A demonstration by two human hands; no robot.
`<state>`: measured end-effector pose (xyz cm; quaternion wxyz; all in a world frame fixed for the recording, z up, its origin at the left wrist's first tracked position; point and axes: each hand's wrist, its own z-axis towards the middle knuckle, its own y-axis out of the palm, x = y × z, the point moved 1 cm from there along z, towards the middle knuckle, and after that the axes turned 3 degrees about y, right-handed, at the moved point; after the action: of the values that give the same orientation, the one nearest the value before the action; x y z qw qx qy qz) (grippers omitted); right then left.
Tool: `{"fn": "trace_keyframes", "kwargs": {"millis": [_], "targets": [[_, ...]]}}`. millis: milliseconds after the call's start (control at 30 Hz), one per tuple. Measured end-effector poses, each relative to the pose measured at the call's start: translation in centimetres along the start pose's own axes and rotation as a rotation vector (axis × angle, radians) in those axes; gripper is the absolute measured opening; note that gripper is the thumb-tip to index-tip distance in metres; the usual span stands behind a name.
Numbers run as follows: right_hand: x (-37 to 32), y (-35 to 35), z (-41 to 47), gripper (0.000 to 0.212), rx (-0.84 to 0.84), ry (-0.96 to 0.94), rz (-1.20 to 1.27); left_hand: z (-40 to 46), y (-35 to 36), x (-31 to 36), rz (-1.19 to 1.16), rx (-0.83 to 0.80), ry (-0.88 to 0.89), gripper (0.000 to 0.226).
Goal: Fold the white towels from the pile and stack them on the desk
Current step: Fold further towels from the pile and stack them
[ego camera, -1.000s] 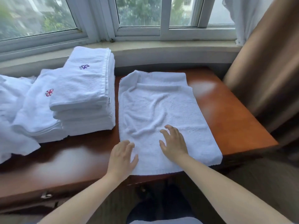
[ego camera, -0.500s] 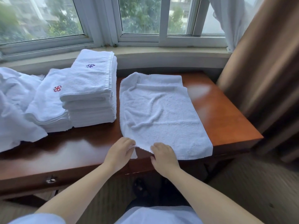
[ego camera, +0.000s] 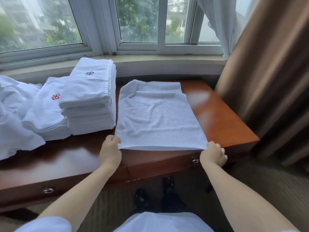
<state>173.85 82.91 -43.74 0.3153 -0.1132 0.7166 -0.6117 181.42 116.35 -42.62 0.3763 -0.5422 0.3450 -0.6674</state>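
White terry lies flat on the desk (ego camera: 222, 118): one towel (ego camera: 157, 114), spread lengthwise away from the person, its near hem lifted just off the desk's front edge. The left hand (ego camera: 110, 151) pinches the near left corner, fingers curled over the hem. The right hand (ego camera: 213, 154) grips the near right corner the same way, thumb and fingers closed on the cloth. Both corners are raised together, so the step in hand looks like the first fold of this towel, near edge carried toward the far edge by the window (ego camera: 138, 22).

As for progress, a fair part seems done. Just left of the spread towel stands a tall stack (ego camera: 90, 97) of folded towels, its side touching or nearly touching the spread one; I count about five layers, though the lower ones blur together. Its top towel bears a purple mark. Beside it, further left, sits a lower stack (ego camera: 46, 113) with a red mark on top; its count I cannot tell. So there are two stacks and one towel in work.

Still left is the pile (ego camera: 15, 118) of loose, unfolded cloth at the far left, rumpled and running out of view; how many towels it holds cannot be counted.
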Motion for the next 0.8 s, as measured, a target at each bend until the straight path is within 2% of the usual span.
{"fn": "trace_keyframes", "kwargs": {"millis": [133,233,300,400,500,633,733,800], "targets": [[0.7,-0.2,-0.1,0.024,0.073,0.106,0.165,-0.4,-0.2,1.1,0.112,-0.065,0.200,0.046],[1.2,-0.8,0.0,0.017,0.133,0.319,0.483,-0.2,-0.7,1.4,0.169,-0.039,0.171,0.058],[0.7,-1.1,0.0,0.028,0.072,0.301,0.592,0.1,-1.0,1.5,0.120,-0.037,0.075,0.056],[-1.0,-1.6,-0.7,0.038,0.001,0.301,0.828,0.3,-2.0,2.1,0.022,0.025,-0.017,0.038],[-2.5,-2.0,-1.7,0.043,-0.071,0.295,1.036,0.3,-2.8,2.5,-0.044,0.051,0.110,0.031],[-3.7,-2.8,-3.1,0.050,-0.119,0.256,1.158,0.2,-2.8,3.2,-0.117,-0.053,0.258,0.029],[-4.2,-3.4,-3.5,0.044,-0.100,0.263,1.213,0.1,-2.6,3.7,-0.281,-0.112,0.130,0.028],[-4.2,-3.8,-3.4,0.038,-0.055,0.342,1.266,0.0,-2.5,4.0,-0.385,-0.204,0.041,0.027]]}}
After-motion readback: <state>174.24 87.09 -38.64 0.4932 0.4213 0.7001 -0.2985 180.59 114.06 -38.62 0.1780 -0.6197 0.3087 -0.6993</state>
